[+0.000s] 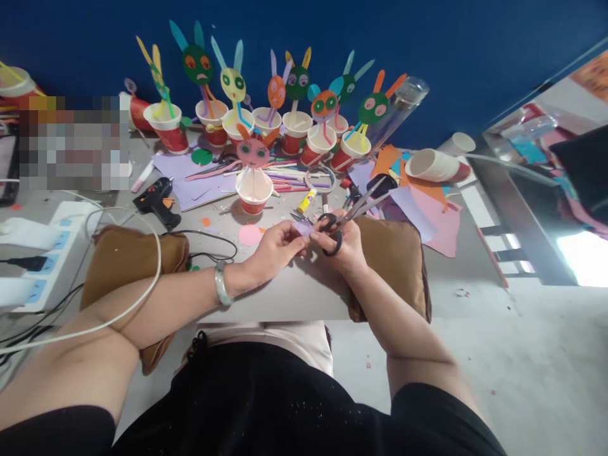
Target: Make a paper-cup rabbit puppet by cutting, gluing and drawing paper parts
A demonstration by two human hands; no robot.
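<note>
A small piece of purple paper is pinched in the fingers of my left hand. My right hand grips a pair of scissors with dark handles; the blades point away to the upper right. The thumb and fingertips of that hand also meet the right edge of the paper. Just beyond the fingers lie a yellow glue stick and a metal tip whose kind I cannot make out. A pink paper circle lies left of the paper, near my left hand.
Several cups with paper animal figures line the wall, among them a pink-faced one in front. A black glue gun, coloured paper sheets, stacked cups, brown cushions and a power strip with cables surround my arms.
</note>
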